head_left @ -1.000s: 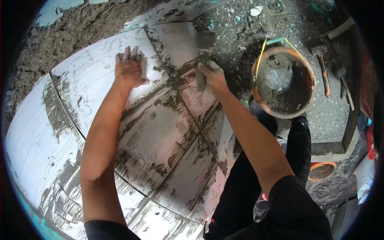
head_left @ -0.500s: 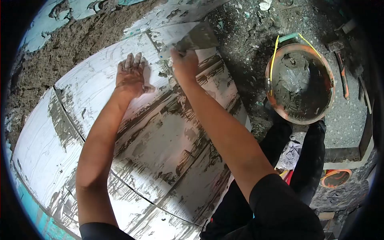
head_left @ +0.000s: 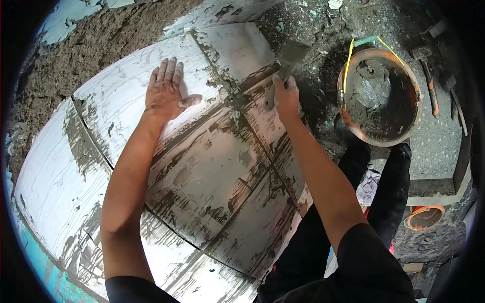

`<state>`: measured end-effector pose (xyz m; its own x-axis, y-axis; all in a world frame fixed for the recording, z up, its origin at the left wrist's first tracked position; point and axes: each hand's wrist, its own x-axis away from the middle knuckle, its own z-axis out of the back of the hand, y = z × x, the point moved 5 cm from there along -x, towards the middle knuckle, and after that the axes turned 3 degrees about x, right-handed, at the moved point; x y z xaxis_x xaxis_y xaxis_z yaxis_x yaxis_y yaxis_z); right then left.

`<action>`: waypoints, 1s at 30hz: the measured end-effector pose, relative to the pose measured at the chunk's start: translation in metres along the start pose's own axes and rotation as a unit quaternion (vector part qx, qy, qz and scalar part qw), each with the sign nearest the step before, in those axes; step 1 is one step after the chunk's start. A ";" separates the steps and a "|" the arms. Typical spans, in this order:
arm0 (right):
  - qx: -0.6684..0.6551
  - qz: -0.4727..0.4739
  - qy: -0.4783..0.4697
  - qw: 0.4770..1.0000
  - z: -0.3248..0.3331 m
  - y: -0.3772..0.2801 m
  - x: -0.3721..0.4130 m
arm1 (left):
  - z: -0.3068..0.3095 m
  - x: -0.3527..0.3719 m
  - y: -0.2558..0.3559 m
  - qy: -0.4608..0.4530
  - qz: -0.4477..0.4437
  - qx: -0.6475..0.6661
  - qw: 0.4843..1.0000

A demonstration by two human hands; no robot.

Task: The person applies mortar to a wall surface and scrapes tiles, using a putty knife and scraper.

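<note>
My left hand [head_left: 165, 96] lies flat on a large white tile [head_left: 129, 86], fingers stretched out and thumb spread to the side. My right hand [head_left: 287, 98] grips a putty knife [head_left: 294, 53] near the right edge of the tiled surface. The knife's wide blade is coated in grey mortar and points up and away, off the tiles. Its handle is mostly hidden by my fingers. Left of my right hand, a lump of wet mortar [head_left: 235, 98] sits where the tile joints cross. Grey smears cover the lower tiles [head_left: 202, 166].
A round bucket [head_left: 345, 121] of grey mortar with a yellow handle stands at the right. Beyond it a hammer [head_left: 432, 88] lies on a speckled slab [head_left: 434, 161]. Rubble [head_left: 313, 30] covers the ground at the top; rough bare wall [head_left: 96, 50] shows at upper left.
My right hand has moved right with the putty knife, from over the upper tile to beyond its edge, uncovering the mortar at the joint. My left hand stays on the tile.
</note>
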<state>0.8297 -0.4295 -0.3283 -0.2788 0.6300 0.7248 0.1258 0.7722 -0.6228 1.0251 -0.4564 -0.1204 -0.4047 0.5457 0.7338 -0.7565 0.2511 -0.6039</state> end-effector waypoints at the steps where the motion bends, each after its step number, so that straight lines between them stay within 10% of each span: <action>1: 0.018 -0.014 -0.027 0.999 0.004 0.011 0.007 | 0.002 0.003 -0.002 0.007 0.005 -0.009 1.000; 6: 0.158 -0.177 -0.158 0.959 0.013 0.034 0.039 | 0.012 0.021 -0.019 0.047 0.019 -0.050 0.997; 17: 0.380 0.107 -0.182 0.900 -0.015 -0.033 0.022 | 0.015 0.047 0.009 -0.043 0.078 -0.040 0.995; 25: 0.490 0.069 -0.329 0.804 -0.092 -0.083 0.003 | 0.020 0.094 0.133 -0.067 0.081 0.226 0.968; 28: 0.480 0.075 -0.363 0.795 -0.093 -0.093 0.033 | 0.044 0.135 0.210 0.037 0.007 0.412 0.910; 30: 0.469 0.087 -0.391 0.787 -0.087 -0.101 0.052 | 0.029 0.162 0.270 -0.065 -0.018 0.613 0.787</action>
<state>0.8856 -0.4680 -0.2020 -0.8817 0.1935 0.4302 -0.4294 0.0486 -0.9018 0.7407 -0.3235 -0.1554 -0.3614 0.4487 0.8174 -0.6637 -0.7395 0.1125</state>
